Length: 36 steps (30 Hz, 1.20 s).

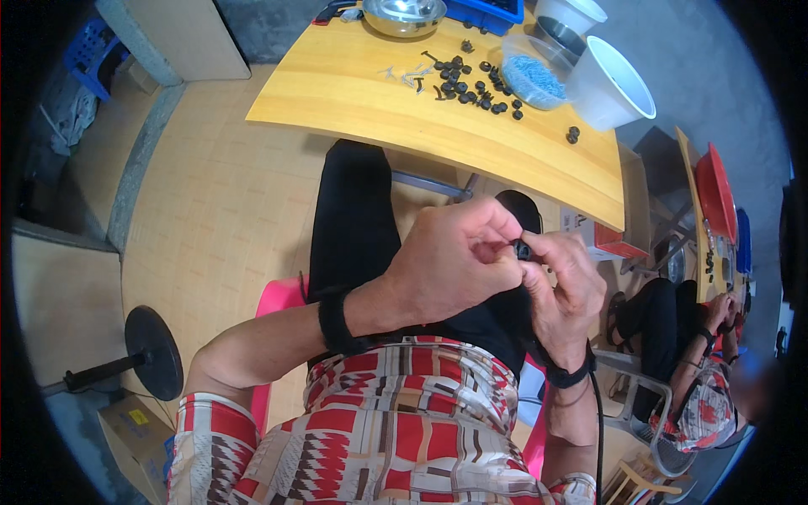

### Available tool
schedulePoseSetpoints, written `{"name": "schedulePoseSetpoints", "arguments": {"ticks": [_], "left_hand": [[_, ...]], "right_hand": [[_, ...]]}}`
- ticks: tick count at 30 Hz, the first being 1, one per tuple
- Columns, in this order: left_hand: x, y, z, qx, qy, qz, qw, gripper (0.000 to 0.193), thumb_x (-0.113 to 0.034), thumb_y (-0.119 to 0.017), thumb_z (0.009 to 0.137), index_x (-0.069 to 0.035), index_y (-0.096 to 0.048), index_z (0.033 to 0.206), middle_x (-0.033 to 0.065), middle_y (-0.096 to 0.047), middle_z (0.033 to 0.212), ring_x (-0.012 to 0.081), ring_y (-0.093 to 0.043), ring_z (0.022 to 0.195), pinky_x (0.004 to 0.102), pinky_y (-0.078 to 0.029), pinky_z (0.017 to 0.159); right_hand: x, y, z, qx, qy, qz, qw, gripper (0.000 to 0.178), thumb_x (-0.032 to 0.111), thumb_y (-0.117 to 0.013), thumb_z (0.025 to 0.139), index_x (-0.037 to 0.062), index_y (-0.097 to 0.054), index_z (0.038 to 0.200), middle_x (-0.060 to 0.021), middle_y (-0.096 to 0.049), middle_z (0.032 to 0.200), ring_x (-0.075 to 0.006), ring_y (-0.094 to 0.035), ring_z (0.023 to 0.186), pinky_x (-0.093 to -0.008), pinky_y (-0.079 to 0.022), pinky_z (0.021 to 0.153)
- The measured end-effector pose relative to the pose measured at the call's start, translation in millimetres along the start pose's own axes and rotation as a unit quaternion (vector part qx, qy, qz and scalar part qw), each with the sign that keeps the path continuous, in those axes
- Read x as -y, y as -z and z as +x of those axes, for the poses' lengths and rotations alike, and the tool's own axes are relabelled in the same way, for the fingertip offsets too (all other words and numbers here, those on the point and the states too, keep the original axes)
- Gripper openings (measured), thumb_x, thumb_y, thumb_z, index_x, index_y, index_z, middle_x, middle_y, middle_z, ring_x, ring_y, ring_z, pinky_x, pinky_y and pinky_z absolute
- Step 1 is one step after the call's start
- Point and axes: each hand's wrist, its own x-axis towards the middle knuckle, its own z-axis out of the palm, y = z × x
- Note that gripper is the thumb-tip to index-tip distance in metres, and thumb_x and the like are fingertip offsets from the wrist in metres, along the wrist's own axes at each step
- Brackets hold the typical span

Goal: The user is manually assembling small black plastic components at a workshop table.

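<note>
Above my lap, just off the table's front edge, my two hands meet fingertip to fingertip. Pinched between them is a small black round part (522, 249), mostly covered by fingers, so its exact kind is hard to make out. My left hand (450, 265) grips it from the left with thumb and forefinger. From the right, my right hand (569, 282) closes thumb and index finger on the same part. On the wooden table (353, 105) beyond lie several loose black round parts (459, 84) and a few small silver pins (412, 80).
A clear tub of thin blue pieces (534, 80) stands beside a white bucket (610, 84). Behind are a metal bowl (404, 17) and a blue tray (484, 13). A person (694, 396) sits at the right near another table with a red basin (715, 189).
</note>
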Motion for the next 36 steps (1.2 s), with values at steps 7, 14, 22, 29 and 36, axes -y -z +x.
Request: {"name": "schedulePoseSetpoints", "arguments": {"ticks": [7, 14, 22, 29, 36], "left_hand": [[0, 0, 0, -0.006, -0.043, 0.046, 0.998, 0.016, 0.004, -0.058, 0.071, 0.000, -0.049, 0.085, -0.0016, -0.054, 0.068, -0.0004, -0.050, 0.065, 0.0152, -0.039, 0.055], [5, 6, 9, 0.038, 0.086, -0.109, 0.990, 0.009, 0.001, -0.052, 0.078, 0.002, -0.050, 0.086, 0.0058, -0.058, 0.070, 0.0112, -0.060, 0.063, 0.0220, -0.049, 0.056], [5, 11, 13, 0.083, 0.151, -0.131, 0.976, 0.023, -0.022, -0.045, 0.089, 0.000, -0.051, 0.088, 0.0056, -0.057, 0.070, 0.0105, -0.059, 0.058, 0.0214, -0.050, 0.055], [8, 9, 12, 0.159, 0.155, -0.131, 0.966, 0.036, -0.036, -0.042, 0.091, -0.001, -0.050, 0.085, 0.0036, -0.054, 0.068, 0.0097, -0.057, 0.056, 0.0202, -0.048, 0.050], [6, 7, 10, 0.160, 0.160, -0.109, 0.968, 0.039, -0.039, -0.040, 0.092, -0.003, -0.049, 0.081, 0.0013, -0.049, 0.059, 0.0093, -0.054, 0.052, 0.0195, -0.044, 0.046]], "right_hand": [[0, -5, -3, -0.014, 0.002, 0.018, 1.000, 0.026, 0.001, -0.069, 0.066, 0.0005, -0.062, 0.091, -0.0108, -0.060, 0.079, -0.0246, -0.057, 0.072, -0.0301, -0.046, 0.064], [-9, -4, -4, 0.021, -0.095, 0.099, 0.990, 0.027, 0.001, -0.068, 0.069, -0.0003, -0.062, 0.095, -0.0073, -0.059, 0.075, -0.0156, -0.053, 0.067, -0.0251, -0.043, 0.061], [-13, -6, -5, 0.021, -0.070, 0.092, 0.993, 0.027, 0.000, -0.066, 0.072, -0.0008, -0.061, 0.098, -0.0065, -0.055, 0.070, -0.0157, -0.050, 0.062, -0.0256, -0.042, 0.057], [-11, -3, -4, 0.020, -0.046, 0.065, 0.997, 0.023, 0.004, -0.067, 0.073, 0.0000, -0.061, 0.095, -0.0069, -0.054, 0.068, -0.0146, -0.050, 0.060, -0.0243, -0.041, 0.055], [-11, -3, -7, 0.004, -0.054, 0.071, 0.996, 0.025, 0.008, -0.070, 0.071, 0.0007, -0.061, 0.093, -0.0052, -0.052, 0.066, -0.0135, -0.049, 0.059, -0.0240, -0.040, 0.053]]}}
